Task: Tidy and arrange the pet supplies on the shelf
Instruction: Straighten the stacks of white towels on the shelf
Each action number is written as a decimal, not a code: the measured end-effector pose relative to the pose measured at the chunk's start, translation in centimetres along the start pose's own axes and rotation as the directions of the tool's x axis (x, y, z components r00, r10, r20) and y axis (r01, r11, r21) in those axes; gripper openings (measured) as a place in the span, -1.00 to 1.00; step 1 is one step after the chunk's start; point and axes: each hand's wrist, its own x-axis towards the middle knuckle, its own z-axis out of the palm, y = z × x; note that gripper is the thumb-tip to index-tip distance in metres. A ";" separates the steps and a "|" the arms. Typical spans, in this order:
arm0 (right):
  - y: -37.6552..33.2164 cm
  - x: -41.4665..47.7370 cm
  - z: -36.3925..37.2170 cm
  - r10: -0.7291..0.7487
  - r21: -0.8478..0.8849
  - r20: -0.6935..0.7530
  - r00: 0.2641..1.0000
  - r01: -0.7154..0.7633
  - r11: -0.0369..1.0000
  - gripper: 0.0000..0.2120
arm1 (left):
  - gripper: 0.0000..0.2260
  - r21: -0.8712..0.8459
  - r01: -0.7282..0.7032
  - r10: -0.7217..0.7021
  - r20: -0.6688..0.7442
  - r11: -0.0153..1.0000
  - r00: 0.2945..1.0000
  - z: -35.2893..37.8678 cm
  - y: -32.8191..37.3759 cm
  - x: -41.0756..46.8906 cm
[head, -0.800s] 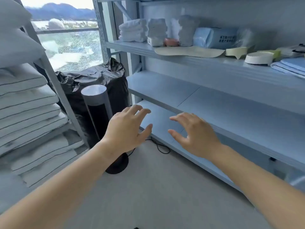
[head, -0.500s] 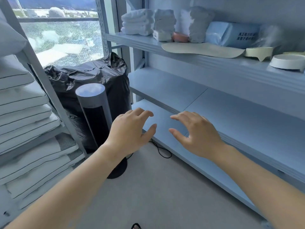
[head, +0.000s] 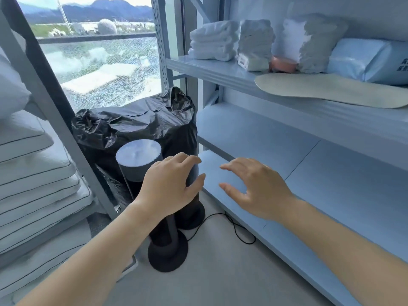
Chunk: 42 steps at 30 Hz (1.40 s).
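Both hands are held in the air in front of the blue metal shelf (head: 287, 102), and they hold nothing. The left hand (head: 170, 186) has its fingers spread and slightly curved, palm down, in front of a dark cylindrical tower (head: 141, 164) that stands on the floor. The right hand (head: 256, 186) also has its fingers loosely apart, and it hovers over the left end of the lowest board.

The pet supplies lie on the top board. Near its left end there is a stack of folded white towels (head: 214, 40). Just beside it stands a white packed bundle (head: 255, 44), then a small pink bowl (head: 282, 64) in front of a grey bundle (head: 318, 45). A light blue bag (head: 362, 60) lies further to the right. A flat beige mat (head: 331, 90) lies along the front edge. The middle board is bare.

A black plastic bag (head: 136, 122) stands behind the tower.
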 end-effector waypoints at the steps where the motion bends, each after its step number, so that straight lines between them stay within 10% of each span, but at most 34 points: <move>1: 0.7 1.1 0.1 -0.002 -0.002 -0.003 1.000 0.002 1.000 -0.62 | -0.67 0.000 -0.006 0.006 0.011 1.000 1.000 0.6 -0.3 1.1; 21: 23.0 30.7 -0.6 -0.087 -0.138 -0.036 0.996 0.081 0.987 -0.60 | -0.67 -0.010 -0.041 0.041 -0.072 0.999 0.997 13.7 -5.7 35.0; 42: 31.5 53.9 -1.6 -0.141 -0.137 -0.148 0.979 0.121 0.983 -0.60 | -0.66 0.015 -0.058 0.060 -0.198 0.998 0.978 17.7 -14.3 57.9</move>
